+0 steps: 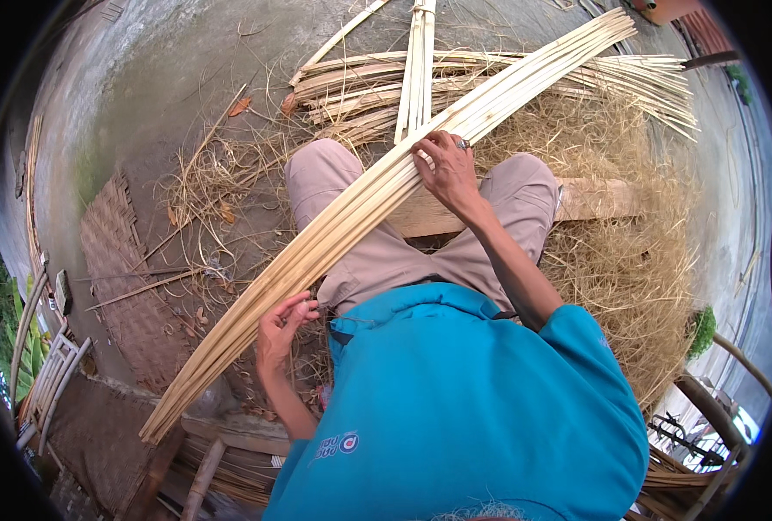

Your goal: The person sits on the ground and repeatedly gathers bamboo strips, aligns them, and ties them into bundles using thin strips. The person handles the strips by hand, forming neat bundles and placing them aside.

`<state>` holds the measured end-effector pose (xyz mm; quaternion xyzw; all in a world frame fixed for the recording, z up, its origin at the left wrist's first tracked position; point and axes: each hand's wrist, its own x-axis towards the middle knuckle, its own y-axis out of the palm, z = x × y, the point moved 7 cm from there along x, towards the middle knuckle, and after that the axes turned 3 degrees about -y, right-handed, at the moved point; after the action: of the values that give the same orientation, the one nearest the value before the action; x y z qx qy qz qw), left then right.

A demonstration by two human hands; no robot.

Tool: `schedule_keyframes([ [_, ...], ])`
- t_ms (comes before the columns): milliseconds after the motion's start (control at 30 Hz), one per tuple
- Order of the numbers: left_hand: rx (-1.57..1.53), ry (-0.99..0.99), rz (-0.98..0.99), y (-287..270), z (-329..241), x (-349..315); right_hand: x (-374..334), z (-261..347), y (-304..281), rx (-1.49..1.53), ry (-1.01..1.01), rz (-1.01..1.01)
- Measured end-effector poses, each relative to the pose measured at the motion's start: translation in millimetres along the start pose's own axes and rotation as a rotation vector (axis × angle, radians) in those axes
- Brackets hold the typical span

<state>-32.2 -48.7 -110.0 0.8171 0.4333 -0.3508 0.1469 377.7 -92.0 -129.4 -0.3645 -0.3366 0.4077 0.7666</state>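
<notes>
The right hand [447, 169] had its fingers bent down onto the near edge of a long bundle of pale strips [347, 223], touching it; from where I stood I could not tell whether they were clamped or merely resting. The left hand [286, 334] was loosely curled just beside the bundle's lower half, and whether its thumb and fingers met on anything I could not make out. The bundle lay slantwise across the person's lap, its long axis running from low on the left, close to the body, to far ahead on the right. Both hands were on its body side, the right against its farther half and the left nearer its low end. Beneath it were the trousered knees [321, 174], with a wooden board [607, 200] between and beyond them. Farther out, a second heap of strips [351, 91] lay crosswise ahead, and tangled shavings [620, 286] spread to the right.
</notes>
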Motion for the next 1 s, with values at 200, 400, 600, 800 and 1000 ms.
schedule_keyframes([
  [200, 0.922, 0.593, -0.469, 7.7, -78.0, 53.2, 4.6, -8.4, 9.9, 0.141, 0.055, -0.018],
  [400, 0.682, 0.606, -0.315, 16.1, -62.1, 77.8, 0.4, -19.9, -2.9, 0.258, -0.069, -0.111],
  [600, 0.766, 0.632, -0.343, 17.2, -64.7, 80.2, -0.5, -42.9, -21.5, 0.176, 0.141, -0.169],
  [800, 0.763, 0.749, -0.358, 17.1, -72.5, 76.8, 1.2, -50.2, -14.0, 0.219, 0.240, -0.131],
  [1000, 0.750, 0.718, -0.367, 14.7, -72.4, 79.8, 9.9, -52.3, -6.7, 0.264, 0.233, -0.019],
])
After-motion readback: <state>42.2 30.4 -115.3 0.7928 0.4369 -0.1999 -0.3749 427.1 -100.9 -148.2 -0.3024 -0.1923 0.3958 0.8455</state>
